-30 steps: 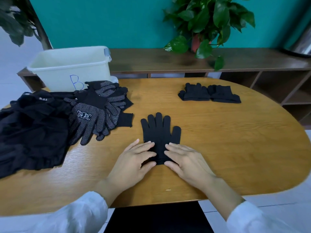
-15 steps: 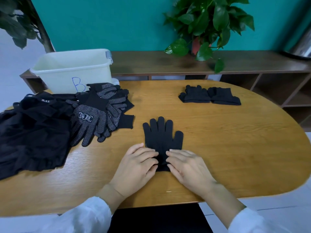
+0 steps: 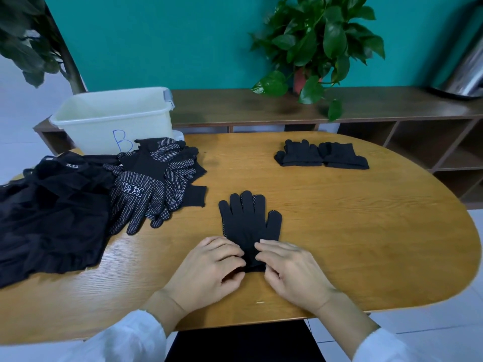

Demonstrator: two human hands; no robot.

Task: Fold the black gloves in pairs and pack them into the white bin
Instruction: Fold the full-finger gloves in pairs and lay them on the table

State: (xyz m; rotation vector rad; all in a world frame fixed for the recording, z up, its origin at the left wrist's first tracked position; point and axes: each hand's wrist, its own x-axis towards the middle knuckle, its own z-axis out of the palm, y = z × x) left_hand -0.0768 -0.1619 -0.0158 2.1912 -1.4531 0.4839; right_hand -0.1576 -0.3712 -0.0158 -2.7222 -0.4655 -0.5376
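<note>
Hands (image 3: 209, 267), two, grip one glove pair (image 3: 248, 226).

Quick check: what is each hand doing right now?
Left hand: pinching the cuff end of the flat glove.
Right hand: pinching the same glove's cuff end.

We pinch the cuff of the flat black glove (image 3: 248, 226) with our left hand (image 3: 209, 270) and right hand (image 3: 292, 270); the white bin (image 3: 112, 121) stands far left on the wooden table (image 3: 366, 244).
</note>
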